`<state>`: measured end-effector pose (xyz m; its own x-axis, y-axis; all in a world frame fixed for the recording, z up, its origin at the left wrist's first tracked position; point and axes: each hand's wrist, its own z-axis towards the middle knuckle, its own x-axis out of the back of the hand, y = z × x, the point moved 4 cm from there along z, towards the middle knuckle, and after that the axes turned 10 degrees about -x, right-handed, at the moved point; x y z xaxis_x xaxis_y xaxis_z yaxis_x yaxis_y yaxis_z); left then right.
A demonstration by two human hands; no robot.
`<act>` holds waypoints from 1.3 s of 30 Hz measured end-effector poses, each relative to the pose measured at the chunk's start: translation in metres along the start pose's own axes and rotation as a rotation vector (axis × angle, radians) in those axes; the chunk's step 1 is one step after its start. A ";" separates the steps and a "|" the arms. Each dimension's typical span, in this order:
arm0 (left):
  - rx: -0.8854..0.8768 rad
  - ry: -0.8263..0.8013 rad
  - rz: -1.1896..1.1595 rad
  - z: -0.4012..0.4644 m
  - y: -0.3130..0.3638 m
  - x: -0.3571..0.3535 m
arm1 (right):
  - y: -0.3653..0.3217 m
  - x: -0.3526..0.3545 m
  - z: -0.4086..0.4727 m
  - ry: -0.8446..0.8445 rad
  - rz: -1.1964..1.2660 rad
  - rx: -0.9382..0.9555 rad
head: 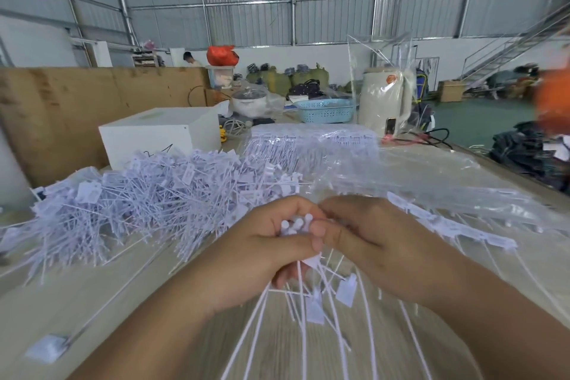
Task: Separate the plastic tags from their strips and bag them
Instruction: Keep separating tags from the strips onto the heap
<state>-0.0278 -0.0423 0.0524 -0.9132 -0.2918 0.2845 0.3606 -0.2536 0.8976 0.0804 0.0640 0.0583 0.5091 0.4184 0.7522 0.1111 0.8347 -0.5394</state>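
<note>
Hands are meeting above the counter (pixel 92 293): I am seeing my left hand (pixel 262 251) gripping a bunch of tags (pixel 300 225), right hand (pixel 367 241) seemingly pinching them too, tails hanging below, loose pile (pixel 148 194) lying beyond, left.

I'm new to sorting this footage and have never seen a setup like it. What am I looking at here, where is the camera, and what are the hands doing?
There is no machine here: a person wears one wide-angle camera on the head, looking forward and down at their own hands. The left hand and right hand meet over a wooden table and together hold a bunch of white plastic tags, whose thin stems hang below the grip. To the left lies a big loose pile of tags. Behind and to the right lie clear plastic bags, some with tags inside. Farther back stand a white box, a blue basket and a cream kettle.
</note>
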 end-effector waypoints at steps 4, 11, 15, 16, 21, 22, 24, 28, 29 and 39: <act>-0.001 0.014 0.042 0.000 -0.002 0.003 | 0.000 0.012 -0.002 0.064 -0.236 0.029; -0.025 -0.053 0.007 0.000 -0.004 0.006 | 0.007 0.002 -0.002 -0.048 0.305 -0.104; -0.093 -0.042 0.065 0.002 -0.006 0.010 | -0.003 0.000 -0.004 0.077 -0.144 -0.027; -0.098 -0.029 0.079 0.002 -0.007 0.011 | -0.008 0.002 -0.005 0.134 -0.338 -0.002; -0.082 0.113 0.148 0.004 -0.013 0.019 | -0.011 0.007 -0.006 0.108 -0.543 -0.113; -0.088 0.144 0.139 0.005 -0.012 0.020 | -0.009 0.009 -0.005 0.111 -0.451 -0.119; -0.108 0.228 0.105 0.006 -0.009 0.018 | -0.006 0.010 -0.005 0.157 -0.301 -0.158; -0.171 0.452 0.075 0.005 -0.005 0.013 | -0.005 0.004 -0.003 0.357 -0.154 -0.188; -0.169 0.520 0.059 0.004 -0.006 0.015 | -0.002 0.008 -0.003 0.438 -0.058 -0.208; -0.097 0.043 0.028 0.003 -0.008 0.012 | 0.007 -0.003 -0.002 -0.077 0.277 -0.079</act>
<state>-0.0423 -0.0411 0.0496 -0.8941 -0.3389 0.2928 0.4049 -0.3325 0.8518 0.0808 0.0681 0.0513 0.4630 0.6553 0.5969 0.0446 0.6553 -0.7540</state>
